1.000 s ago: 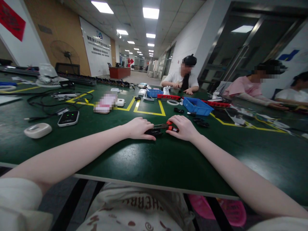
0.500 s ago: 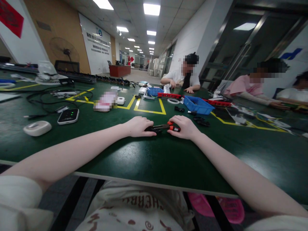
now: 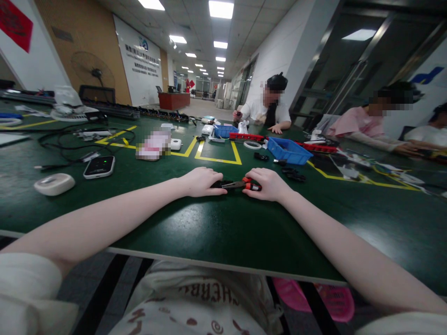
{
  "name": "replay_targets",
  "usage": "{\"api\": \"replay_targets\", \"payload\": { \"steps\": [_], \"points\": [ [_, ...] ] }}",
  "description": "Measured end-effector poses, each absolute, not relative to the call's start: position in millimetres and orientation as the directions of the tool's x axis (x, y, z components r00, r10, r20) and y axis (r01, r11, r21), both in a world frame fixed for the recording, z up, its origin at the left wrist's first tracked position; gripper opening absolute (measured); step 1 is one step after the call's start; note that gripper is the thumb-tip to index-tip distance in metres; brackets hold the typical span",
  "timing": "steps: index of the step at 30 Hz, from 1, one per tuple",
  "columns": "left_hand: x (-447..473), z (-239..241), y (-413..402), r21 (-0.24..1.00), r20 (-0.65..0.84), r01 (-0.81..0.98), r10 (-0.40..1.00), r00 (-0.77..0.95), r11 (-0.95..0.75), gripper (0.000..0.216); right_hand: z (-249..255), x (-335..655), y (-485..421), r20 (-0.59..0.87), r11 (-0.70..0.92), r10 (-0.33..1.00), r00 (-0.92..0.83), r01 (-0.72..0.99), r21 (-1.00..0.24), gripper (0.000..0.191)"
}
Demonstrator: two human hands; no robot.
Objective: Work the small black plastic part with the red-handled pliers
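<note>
My left hand (image 3: 202, 181) rests on the green table (image 3: 223, 232), fingers curled over a small black part (image 3: 217, 184) at its tips. My right hand (image 3: 268, 184) grips the red handles of a pair of pliers (image 3: 244, 185), whose metal jaws point left and meet the black part. Both hands sit close together in the middle of the table, just in front of a yellow taped rectangle (image 3: 218, 160).
A blue bin (image 3: 287, 151) and loose black parts (image 3: 293, 174) lie beyond my right hand. To the left are a dark device with a green light (image 3: 99, 166), a white case (image 3: 54, 183) and black cables (image 3: 70, 144). Three other people sit at the far and right sides.
My hands and the pliers have stayed almost still; the jaws now lie flatter against the black part. The person across the table has raised one hand.
</note>
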State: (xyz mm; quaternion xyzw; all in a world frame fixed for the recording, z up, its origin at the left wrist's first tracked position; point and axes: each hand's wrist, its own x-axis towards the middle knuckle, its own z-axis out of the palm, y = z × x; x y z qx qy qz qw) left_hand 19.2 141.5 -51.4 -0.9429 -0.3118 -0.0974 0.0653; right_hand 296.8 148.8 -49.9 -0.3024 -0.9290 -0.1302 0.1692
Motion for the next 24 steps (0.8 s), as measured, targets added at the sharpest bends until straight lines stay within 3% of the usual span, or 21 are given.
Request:
{"api": "replay_targets", "payload": {
  "steps": [24],
  "points": [
    [19.0,-48.1,141.6,-0.075,0.198,0.593,0.571,0.797,-0.802,0.044,-46.1,299.2,149.5,0.397,0.788,0.494,-0.773,0.591,0.169,0.034]
  ]
}}
